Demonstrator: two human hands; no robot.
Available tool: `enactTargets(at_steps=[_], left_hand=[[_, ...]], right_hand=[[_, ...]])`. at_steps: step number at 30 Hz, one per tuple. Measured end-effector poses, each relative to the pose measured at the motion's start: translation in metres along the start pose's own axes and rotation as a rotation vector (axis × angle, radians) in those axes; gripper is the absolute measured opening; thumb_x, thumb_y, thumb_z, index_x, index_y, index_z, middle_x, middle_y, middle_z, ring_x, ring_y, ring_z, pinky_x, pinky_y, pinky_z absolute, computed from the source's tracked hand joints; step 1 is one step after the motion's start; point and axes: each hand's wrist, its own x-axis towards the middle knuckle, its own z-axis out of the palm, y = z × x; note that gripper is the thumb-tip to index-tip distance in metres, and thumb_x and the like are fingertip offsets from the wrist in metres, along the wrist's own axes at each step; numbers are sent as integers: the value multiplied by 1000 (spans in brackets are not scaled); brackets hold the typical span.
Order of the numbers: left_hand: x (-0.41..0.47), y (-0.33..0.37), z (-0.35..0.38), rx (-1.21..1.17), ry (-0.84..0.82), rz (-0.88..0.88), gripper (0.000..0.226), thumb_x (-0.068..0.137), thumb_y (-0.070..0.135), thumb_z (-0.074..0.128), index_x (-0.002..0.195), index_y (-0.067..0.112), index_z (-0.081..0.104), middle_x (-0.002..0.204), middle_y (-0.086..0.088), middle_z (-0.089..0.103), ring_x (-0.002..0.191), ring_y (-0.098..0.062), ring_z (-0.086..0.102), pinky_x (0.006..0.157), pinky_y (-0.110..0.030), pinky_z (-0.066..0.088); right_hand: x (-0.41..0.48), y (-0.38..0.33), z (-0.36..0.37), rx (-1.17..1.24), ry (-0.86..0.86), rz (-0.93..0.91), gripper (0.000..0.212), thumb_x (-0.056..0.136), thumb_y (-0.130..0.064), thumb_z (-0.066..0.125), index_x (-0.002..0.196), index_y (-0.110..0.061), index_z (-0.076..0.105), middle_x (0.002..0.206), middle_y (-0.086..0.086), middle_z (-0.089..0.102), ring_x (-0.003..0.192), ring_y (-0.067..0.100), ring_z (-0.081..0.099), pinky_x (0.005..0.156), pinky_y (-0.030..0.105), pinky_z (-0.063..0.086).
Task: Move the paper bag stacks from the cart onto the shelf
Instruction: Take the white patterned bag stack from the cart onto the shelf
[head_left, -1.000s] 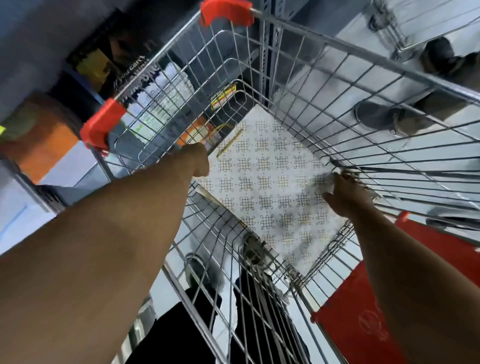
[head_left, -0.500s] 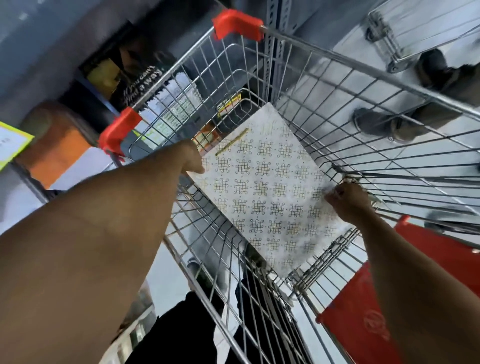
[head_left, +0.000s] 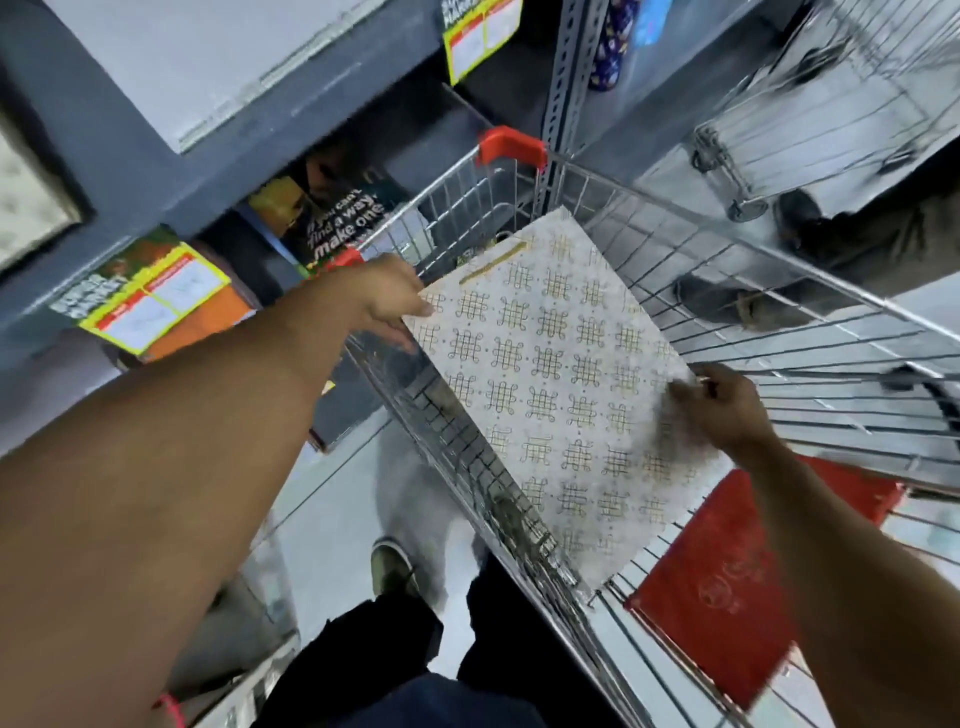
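A flat white paper bag stack (head_left: 550, 374) with a gold knot pattern is raised inside the wire cart (head_left: 727, 291), tilted, its near end above the cart's rim. My left hand (head_left: 384, 301) grips its far left edge. My right hand (head_left: 722, 405) grips its right edge. A red bag stack (head_left: 727, 577) lies lower in the cart at the near right. The grey shelf (head_left: 218, 171) runs along the left and behind the cart.
Printed bags and yellow price tags (head_left: 150, 296) sit on the lower shelves. A second wire cart (head_left: 789, 114) stands at the upper right. Another person's shoes (head_left: 737, 306) show through the cart wires. My own legs and shoe (head_left: 389, 566) are below.
Both hands have lifted the white bag stack up from the cart floor and toward the shelf side. The view has tilted up, showing more of the shelf.
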Motion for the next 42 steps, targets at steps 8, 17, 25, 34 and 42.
enactTargets(at_steps=[8, 17, 25, 34, 42], left_hand=[[-75, 21, -34, -282, -48, 181, 13, 90, 5, 63, 85, 14, 54, 76, -5, 64, 51, -11, 64, 49, -23, 59], [-188, 40, -132, -436, 82, 440, 12, 85, 5, 68, 93, 10, 60, 79, -10, 68, 47, -11, 65, 46, -22, 54], [-272, 8, -229, -865, 465, 617, 14, 86, 16, 69, 75, 12, 62, 72, -3, 70, 57, -11, 64, 48, -22, 51], [-298, -32, -278, -1125, 653, 659, 20, 83, 15, 72, 100, 5, 71, 97, -8, 75, 71, -14, 73, 58, -28, 61], [-291, -45, -291, -1146, 732, 605, 12, 79, 13, 76, 90, 10, 73, 85, -5, 76, 68, -14, 74, 60, -29, 61]], right_hand=[[-62, -71, -77, 66, 108, -156, 16, 87, -30, 70, 73, -22, 67, 54, -7, 61, 39, 0, 50, 39, 17, 41], [-127, -188, -133, 201, 167, -353, 29, 91, -20, 67, 65, -15, 55, 36, -6, 42, 30, 8, 32, 33, 13, 26], [-179, -298, -80, 360, 134, -586, 21, 91, -26, 65, 76, -13, 59, 39, -5, 51, 29, 10, 39, 33, 15, 29], [-205, -359, -1, 382, 155, -591, 24, 84, -38, 68, 81, -15, 67, 79, 1, 76, 73, 22, 73, 72, 47, 61], [-203, -369, 5, 383, 72, -597, 17, 87, -37, 67, 87, -20, 67, 86, 0, 77, 77, 21, 74, 75, 50, 61]])
